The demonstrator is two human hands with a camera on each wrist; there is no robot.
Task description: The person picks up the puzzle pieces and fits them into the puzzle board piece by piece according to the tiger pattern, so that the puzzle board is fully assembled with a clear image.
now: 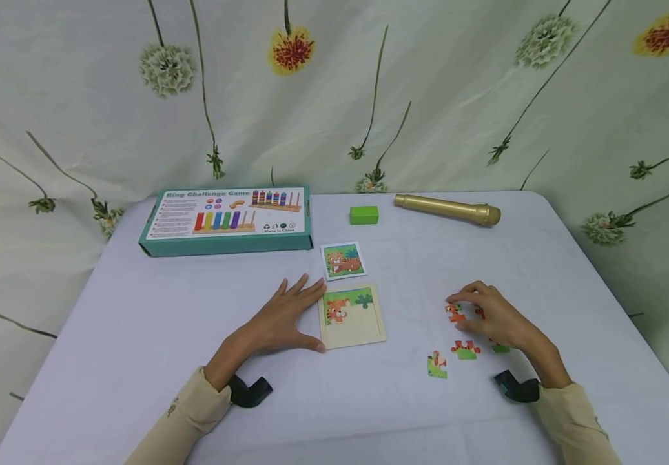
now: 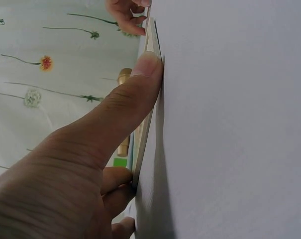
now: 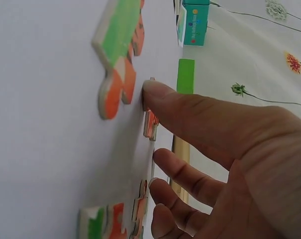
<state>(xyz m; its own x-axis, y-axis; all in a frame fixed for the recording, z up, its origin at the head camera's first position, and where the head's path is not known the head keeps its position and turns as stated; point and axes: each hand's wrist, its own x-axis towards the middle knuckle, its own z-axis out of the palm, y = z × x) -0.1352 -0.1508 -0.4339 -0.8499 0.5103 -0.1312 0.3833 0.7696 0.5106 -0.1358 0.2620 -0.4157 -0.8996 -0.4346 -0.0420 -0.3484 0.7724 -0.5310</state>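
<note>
My left hand (image 1: 285, 316) holds the left side of a wooden puzzle board (image 1: 352, 337), thumb at the lower corner and forefinger by the upper one. The thumb lies against the board's edge (image 2: 144, 144) in the left wrist view. Fitted pieces in the board show a tiger's head and green leaves. To the right, my right hand (image 1: 494, 315) has thumb and forefinger at opposite sides of an orange puzzle piece (image 1: 454, 312). Around that hand lie loose pieces: a green and orange one (image 1: 436, 366), a red and green one (image 1: 466, 350) and others partly hidden.
A tiger picture card (image 1: 343, 261) lies just behind the board. Farther back are a green block (image 1: 363, 215), a gold toy microphone (image 1: 447, 210) and a Ring Challenge Game box (image 1: 226, 221). A flower-printed cloth (image 1: 323, 116) hangs behind the table.
</note>
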